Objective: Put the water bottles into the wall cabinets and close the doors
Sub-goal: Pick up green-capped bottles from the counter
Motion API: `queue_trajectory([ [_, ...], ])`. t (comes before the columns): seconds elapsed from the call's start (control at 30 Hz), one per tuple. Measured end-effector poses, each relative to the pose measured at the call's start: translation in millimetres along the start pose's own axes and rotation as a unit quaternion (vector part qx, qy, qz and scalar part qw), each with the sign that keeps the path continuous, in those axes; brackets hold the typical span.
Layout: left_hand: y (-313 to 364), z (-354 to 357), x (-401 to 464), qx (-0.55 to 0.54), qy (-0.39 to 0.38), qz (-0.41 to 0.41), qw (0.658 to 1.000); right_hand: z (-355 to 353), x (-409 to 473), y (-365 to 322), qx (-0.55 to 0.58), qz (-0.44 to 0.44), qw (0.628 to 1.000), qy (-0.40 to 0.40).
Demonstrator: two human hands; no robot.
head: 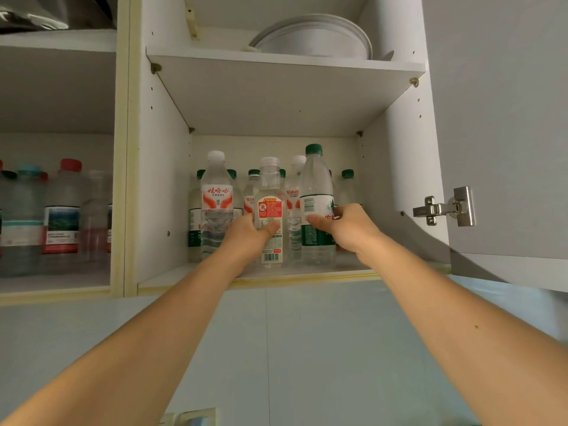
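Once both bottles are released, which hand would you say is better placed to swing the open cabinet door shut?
Probably the right hand. It holds the green-capped bottle on the side nearest the open door and its hinge. The left hand, on the clear-capped bottle, would have to cross over.

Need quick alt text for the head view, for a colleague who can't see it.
Both hands reach into the open wall cabinet: left hand grips a clear-capped bottle, right hand grips a green-capped bottle on the lower shelf among other bottles. The cabinet door hangs open at right.
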State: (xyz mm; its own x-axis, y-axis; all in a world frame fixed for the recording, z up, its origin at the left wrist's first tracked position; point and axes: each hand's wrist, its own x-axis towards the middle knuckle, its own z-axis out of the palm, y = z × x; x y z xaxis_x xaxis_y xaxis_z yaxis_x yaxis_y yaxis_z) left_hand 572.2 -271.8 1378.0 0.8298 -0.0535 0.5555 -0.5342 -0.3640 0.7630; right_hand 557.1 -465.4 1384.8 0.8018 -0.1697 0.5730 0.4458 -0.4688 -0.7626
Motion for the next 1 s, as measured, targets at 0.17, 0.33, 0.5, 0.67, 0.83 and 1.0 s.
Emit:
queue_trajectory([
  [0.17, 0, -8, -11, 0.064, 0.01, 0.022, 0.998, 0, -7, -6, -0.05, 0.009, 0.999, 0.012],
  [0.33, 9, -33, -33, 0.127, 0.069, 0.1, 0.985, 9, -22, -17, -0.111, -0.015, 0.992, 0.062],
  [0.5, 9, -70, -69, 0.146, 0.126, 0.216, 0.957, 46, -66, -32, -0.12, -0.243, 0.939, 0.212],
  [0.67, -20, -107, -116, 0.073, 0.104, 0.232, 0.964, 94, -123, -33, -0.016, -0.329, 0.932, 0.154],
  [0.83, -90, -137, -172, 0.047, 0.109, 0.165, 0.979, 161, -187, -4, 0.07, -0.264, 0.961, 0.033],
  [1.0, -188, -158, -234, 0.052, 0.104, 0.036, 0.993, 241, -257, 46, 0.096, -0.153, 0.981, -0.077],
])
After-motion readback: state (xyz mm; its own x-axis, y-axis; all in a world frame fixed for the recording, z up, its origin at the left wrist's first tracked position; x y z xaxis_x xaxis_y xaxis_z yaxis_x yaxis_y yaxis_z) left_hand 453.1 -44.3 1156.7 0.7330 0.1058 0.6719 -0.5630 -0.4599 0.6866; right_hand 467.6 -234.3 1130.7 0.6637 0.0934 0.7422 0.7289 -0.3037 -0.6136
